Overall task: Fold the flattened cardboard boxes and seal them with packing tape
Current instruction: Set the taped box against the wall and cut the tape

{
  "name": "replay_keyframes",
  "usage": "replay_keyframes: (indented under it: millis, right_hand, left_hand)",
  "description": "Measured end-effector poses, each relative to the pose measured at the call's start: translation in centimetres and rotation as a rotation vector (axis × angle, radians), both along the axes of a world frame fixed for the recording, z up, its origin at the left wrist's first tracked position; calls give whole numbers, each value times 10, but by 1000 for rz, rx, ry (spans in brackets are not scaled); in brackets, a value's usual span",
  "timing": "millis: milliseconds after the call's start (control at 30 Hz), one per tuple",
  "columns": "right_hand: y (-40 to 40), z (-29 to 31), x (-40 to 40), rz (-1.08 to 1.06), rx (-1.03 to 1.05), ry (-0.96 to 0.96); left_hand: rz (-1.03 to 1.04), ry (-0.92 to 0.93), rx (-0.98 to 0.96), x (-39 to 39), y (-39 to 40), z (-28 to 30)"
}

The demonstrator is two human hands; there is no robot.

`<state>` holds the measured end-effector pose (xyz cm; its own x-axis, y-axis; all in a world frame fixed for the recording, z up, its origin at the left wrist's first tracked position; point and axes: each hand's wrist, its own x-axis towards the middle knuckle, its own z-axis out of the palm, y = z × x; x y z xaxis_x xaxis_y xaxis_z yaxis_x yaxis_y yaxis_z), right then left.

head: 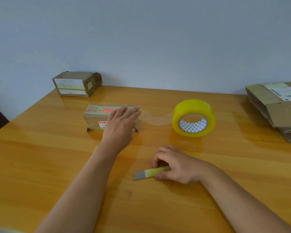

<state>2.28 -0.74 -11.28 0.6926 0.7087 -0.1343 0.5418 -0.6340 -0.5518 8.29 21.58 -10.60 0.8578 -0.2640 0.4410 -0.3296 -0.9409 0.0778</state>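
A table [57, 157] filled the lower half of the frame. A small box [97, 118] sat at centre left, with the left hand [121, 121] resting flat on its right end. A strip of tape [155, 118] ran from the box rightward to a tape roll [193, 117] at centre right. Below the roll, the right hand [173, 163] gripped a blade [151, 173] lying on the table. Another box [76, 84] stood at upper left against the wall [141, 39]. Flattened boxes [275, 105] lay stacked at the right edge.
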Motion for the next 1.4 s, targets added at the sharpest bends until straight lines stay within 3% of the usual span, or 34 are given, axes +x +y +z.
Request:
replay_keyframes:
  millis: [133, 267, 433, 533, 633, 733, 800, 867, 1100, 1400]
  right_hand:
    - [-4, 3, 2, -96, 113, 89]
    - [-13, 1, 6, -280, 486, 204]
    - [-1, 8, 18, -527, 850, -42]
    - [9, 14, 26, -528, 1036, -50]
    - [17, 14, 36, -454, 890, -189]
    - [28, 3, 50, -525, 623, -817]
    - [32, -2, 56, -514, 557, -1089]
    - [32, -5, 57, -486, 550, -1116]
    - [26, -8, 52, -418, 548, -904]
    - [33, -14, 49, -414, 455, -927]
  left_hand:
    - [4, -12, 22, -4, 2, -3]
    - [6, -24, -8, -4, 3, -9]
    - [-29, -31, -66, 0, 7, -10]
    - [-40, -39, -81, 2, 7, -10]
    - [-38, -46, -76, 0, 6, -10]
    - [-29, -45, -68, -1, 5, -10]
    - [-22, -40, -65, -1, 4, -10]
    - [-18, -44, -62, 0, 4, -11]
    - [-11, -36, -65, 0, 3, -11]
    - [1, -51, -56, -2, 1, -11]
